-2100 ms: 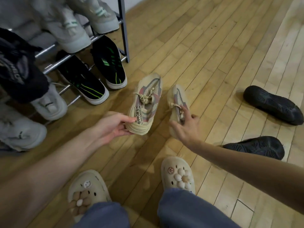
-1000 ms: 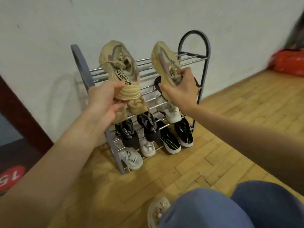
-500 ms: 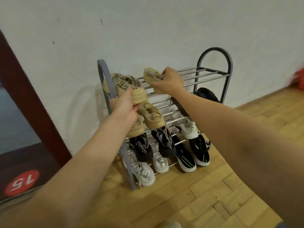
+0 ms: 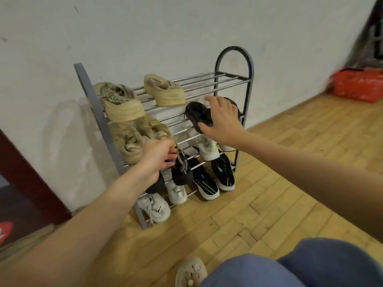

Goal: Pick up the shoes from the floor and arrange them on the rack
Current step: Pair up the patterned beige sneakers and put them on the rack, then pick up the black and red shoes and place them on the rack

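Note:
Two beige knit sneakers stand on the top shelf of the metal shoe rack (image 4: 232,78), one at the left end (image 4: 122,104) and one near the middle (image 4: 165,93), heels toward me. Neither hand touches them. My right hand (image 4: 220,119) hovers with fingers spread in front of a black shoe (image 4: 195,114) on the second shelf. Lower down, my left hand (image 4: 156,157) has its fingers curled beside a dangling lace and a black sneaker (image 4: 182,170). Whether it grips anything is unclear.
The lower shelves hold more beige sneakers (image 4: 132,139), white sneakers (image 4: 154,207), white-and-green ones (image 4: 208,147) and black-and-green ones (image 4: 205,181). The rack stands against a white wall. A red bag (image 4: 358,83) lies far right. My slippered foot (image 4: 190,272) rests on the wooden floor.
Both beige sneakers went from the floor up to the top shelf and were let go. Both hands have since dropped away from them toward the lower shelves.

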`<action>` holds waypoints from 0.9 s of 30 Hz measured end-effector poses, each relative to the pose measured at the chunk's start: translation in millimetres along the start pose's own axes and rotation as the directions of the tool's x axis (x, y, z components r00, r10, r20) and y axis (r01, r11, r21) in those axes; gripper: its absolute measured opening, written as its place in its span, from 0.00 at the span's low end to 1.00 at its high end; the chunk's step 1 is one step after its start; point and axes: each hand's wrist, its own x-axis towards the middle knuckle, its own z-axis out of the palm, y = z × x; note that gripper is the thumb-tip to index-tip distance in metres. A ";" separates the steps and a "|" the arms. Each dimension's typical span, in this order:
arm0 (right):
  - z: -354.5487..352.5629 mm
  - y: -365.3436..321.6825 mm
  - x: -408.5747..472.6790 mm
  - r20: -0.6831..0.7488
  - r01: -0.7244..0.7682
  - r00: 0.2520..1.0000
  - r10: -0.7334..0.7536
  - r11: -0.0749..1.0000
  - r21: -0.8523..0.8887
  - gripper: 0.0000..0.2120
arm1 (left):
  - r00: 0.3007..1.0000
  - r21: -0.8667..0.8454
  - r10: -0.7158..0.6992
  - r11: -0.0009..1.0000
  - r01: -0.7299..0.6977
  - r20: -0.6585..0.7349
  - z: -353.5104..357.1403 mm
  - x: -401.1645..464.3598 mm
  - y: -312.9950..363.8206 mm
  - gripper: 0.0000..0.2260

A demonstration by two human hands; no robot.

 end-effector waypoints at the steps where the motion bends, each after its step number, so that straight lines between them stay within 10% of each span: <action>1: -3.3 17.9 -9.4 0.018 -0.039 0.999 0.039 0.999 -0.016 0.33 | 1.000 0.038 0.000 0.999 0.000 0.016 10.4 2.5 -1.8 0.04; 6: -11.2 124.4 -74.9 0.162 -0.314 0.930 0.329 0.943 -0.114 0.35 | 0.988 0.237 -0.026 0.971 -0.010 0.149 82.9 18.6 -24.5 0.06; 14: -9.2 298.4 -238.2 0.427 -0.569 0.564 0.707 0.707 -0.419 0.37 | 0.917 0.465 -0.086 0.878 -0.115 0.389 220.6 31.0 -94.3 0.09; 22: 8.4 379.1 -391.6 0.678 -0.363 0.215 0.703 0.702 -0.613 0.39 | 0.848 0.531 -0.147 0.829 -0.175 0.509 304.6 33.9 -179.0 0.09; 27: 29.5 381.6 -448.8 0.761 -0.177 0.278 0.586 0.810 -0.559 0.49 | 0.804 0.548 -0.174 0.809 -0.212 0.569 338.1 29.9 -221.7 0.05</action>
